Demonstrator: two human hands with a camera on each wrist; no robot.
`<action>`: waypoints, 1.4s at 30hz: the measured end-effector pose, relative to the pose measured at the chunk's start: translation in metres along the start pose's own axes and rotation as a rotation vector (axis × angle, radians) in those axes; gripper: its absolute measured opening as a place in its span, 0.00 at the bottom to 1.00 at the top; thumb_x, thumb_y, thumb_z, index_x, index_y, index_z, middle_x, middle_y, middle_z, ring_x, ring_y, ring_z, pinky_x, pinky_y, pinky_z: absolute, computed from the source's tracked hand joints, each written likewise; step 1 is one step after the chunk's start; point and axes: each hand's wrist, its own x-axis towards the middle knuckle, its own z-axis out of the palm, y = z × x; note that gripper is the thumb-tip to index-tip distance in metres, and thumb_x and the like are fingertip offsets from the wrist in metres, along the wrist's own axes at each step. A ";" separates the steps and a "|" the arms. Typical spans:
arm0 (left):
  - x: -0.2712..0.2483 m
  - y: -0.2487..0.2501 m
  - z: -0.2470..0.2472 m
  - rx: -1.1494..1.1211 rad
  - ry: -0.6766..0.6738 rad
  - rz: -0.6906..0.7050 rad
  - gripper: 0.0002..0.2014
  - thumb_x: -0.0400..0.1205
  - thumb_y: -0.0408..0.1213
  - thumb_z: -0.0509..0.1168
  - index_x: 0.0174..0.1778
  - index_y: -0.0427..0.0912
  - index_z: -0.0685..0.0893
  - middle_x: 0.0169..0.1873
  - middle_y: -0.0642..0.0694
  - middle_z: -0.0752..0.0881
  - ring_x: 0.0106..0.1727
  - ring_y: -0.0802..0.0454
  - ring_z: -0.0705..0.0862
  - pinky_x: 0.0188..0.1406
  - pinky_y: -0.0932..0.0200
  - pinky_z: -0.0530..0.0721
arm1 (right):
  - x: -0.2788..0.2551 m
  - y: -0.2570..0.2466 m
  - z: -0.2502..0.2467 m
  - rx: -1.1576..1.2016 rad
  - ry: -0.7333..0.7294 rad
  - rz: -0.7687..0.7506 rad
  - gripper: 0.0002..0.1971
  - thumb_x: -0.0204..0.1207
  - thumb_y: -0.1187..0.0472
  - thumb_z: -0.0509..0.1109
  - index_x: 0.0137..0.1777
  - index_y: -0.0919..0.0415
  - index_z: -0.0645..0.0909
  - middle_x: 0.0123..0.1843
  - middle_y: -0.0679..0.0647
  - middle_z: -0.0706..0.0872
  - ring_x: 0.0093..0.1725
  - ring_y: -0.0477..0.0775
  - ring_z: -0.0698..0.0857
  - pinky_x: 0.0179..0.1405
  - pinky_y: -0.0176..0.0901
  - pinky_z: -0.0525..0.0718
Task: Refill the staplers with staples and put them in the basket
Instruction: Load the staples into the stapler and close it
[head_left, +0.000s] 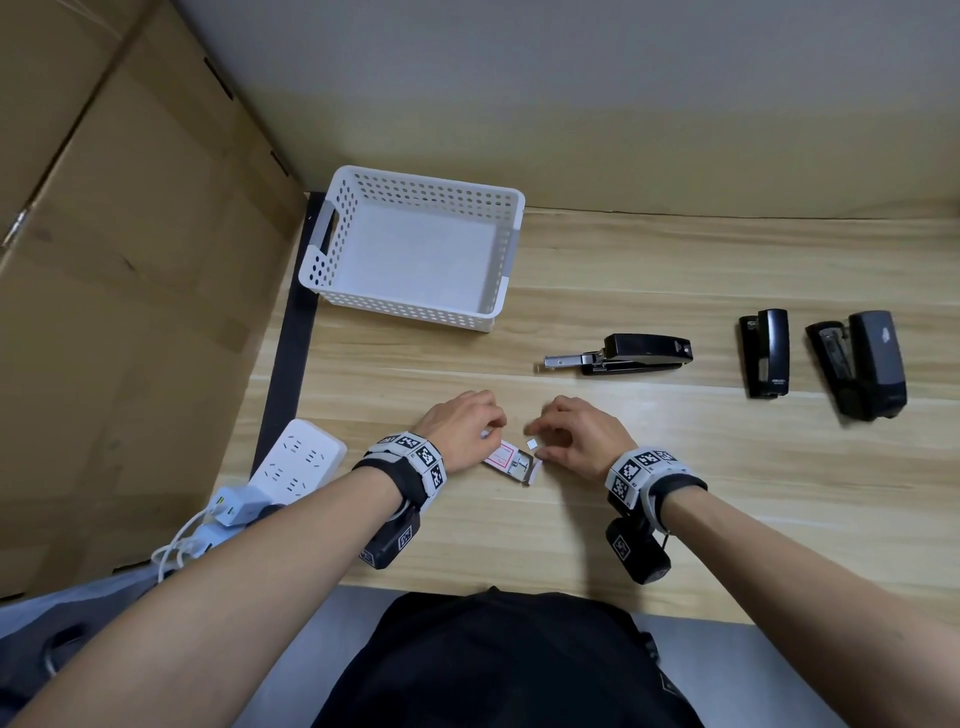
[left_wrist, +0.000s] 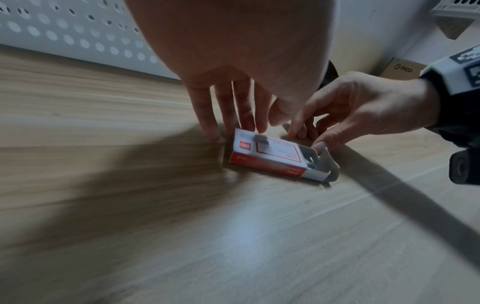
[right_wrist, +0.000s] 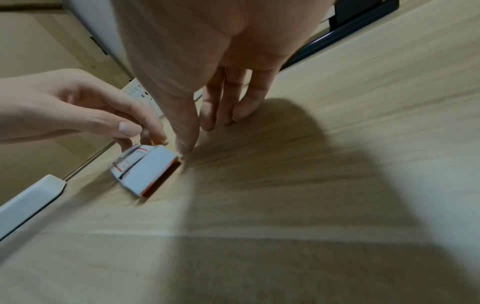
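- A light wooden desk (head_left: 623, 270) stood against a plain wall, cardboard at its left.
- The white perforated basket (head_left: 332, 228) sat at the back left, holding nothing.
- Three black staplers lay apart to the right: one opened flat (head_left: 631, 353), two further right (head_left: 764, 352) (head_left: 865, 362).
- The left hand (head_left: 465, 428), fingers straight, touched the staple box (left_wrist: 272, 158) on the desk.
- The right hand (head_left: 582, 434) touched its open flap end; whether it pinched anything could not be told.

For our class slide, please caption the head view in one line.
Both hands work at an open staple box on the desk; three staplers and an empty white basket wait.
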 end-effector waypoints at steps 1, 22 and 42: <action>0.000 0.000 0.000 0.002 0.001 -0.001 0.14 0.84 0.43 0.58 0.61 0.50 0.84 0.57 0.55 0.79 0.62 0.55 0.76 0.54 0.49 0.81 | 0.000 -0.001 0.000 -0.008 -0.006 -0.011 0.16 0.71 0.48 0.76 0.60 0.38 0.83 0.55 0.38 0.78 0.58 0.41 0.76 0.47 0.44 0.80; -0.010 -0.010 0.006 -0.027 0.038 -0.011 0.13 0.83 0.42 0.60 0.61 0.49 0.85 0.58 0.55 0.79 0.63 0.56 0.74 0.54 0.52 0.79 | 0.012 -0.006 0.012 -0.105 0.200 -0.106 0.10 0.81 0.45 0.65 0.53 0.43 0.87 0.48 0.43 0.78 0.51 0.49 0.79 0.37 0.47 0.82; 0.017 0.007 0.006 0.055 0.108 -0.038 0.15 0.83 0.50 0.61 0.63 0.50 0.82 0.57 0.54 0.80 0.62 0.52 0.77 0.52 0.52 0.81 | 0.007 0.000 -0.025 0.007 0.308 -0.088 0.12 0.81 0.58 0.66 0.61 0.51 0.85 0.53 0.45 0.82 0.48 0.51 0.84 0.39 0.42 0.79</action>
